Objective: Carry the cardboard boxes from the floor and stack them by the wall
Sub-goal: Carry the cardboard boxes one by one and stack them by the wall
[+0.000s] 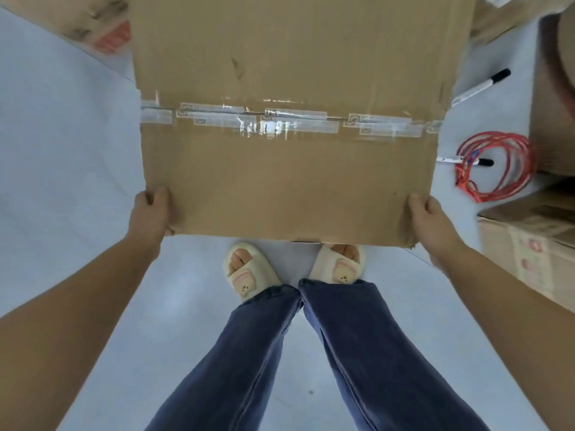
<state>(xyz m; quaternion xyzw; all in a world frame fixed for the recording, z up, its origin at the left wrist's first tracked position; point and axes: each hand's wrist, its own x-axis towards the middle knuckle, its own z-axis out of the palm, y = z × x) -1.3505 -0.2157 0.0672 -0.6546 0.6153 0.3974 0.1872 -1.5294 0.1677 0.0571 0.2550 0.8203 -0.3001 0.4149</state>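
A large cardboard box fills the upper middle of the frame, its top face toward the camera and a band of clear printed tape running across it from left to right; the left hand grips the box's near left corner, fingers curled and pressed together around the edge with the thumb side on top; the right hand grips the near right corner in the same way, fingers bunched close and wrapped over the side, their tips hidden behind the cardboard; the near edge of the box lies just above the toes of two cream slippers at lower centre, and whether its base touches the pale floor cannot be told; dark blue jeans run down to the bottom of the frame; at the upper left corner another cardboard box with a red label lies partly behind the held one; at the right edge, a coil of red cable lies on the floor with a black-capped marker touching it, and a second marker lies above it, near the box's right side; further right, a printed carton sits at mid-right, and a tall brown box stands above it.
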